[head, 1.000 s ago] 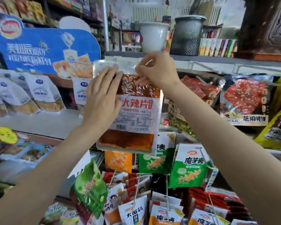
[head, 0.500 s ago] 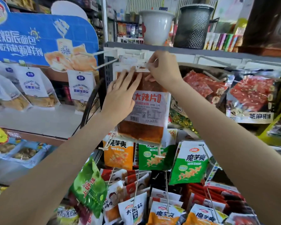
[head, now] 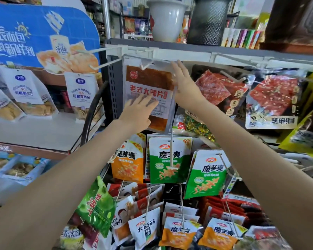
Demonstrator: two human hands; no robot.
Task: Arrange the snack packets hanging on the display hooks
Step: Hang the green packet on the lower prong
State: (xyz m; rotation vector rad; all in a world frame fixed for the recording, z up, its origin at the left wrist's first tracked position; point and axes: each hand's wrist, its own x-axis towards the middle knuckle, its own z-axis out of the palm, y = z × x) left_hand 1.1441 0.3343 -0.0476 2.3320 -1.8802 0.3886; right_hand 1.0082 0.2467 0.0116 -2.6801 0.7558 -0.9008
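Observation:
A clear snack packet (head: 148,83) with a reddish-brown filling and a white label in red characters hangs from a white hook (head: 145,66) under the grey top shelf. My left hand (head: 138,112) lies flat over the packet's lower left, fingers straight. My right hand (head: 185,85) is at the packet's right edge, fingers extended upward, holding nothing. Below hang an orange packet (head: 127,163) and green packets (head: 170,163) on thin hooks.
Two bare white hooks (head: 101,64) jut out left of the packet. Red meat-snack packets (head: 273,100) hang to the right. A white pot (head: 167,20) and black mesh bin (head: 208,20) stand on the grey shelf (head: 188,48). A blue bread display (head: 34,37) stands at left.
The packet now hangs on the hook by itself. My right hand let go of its top and moved to its right edge. My left hand slid down to its lower part.

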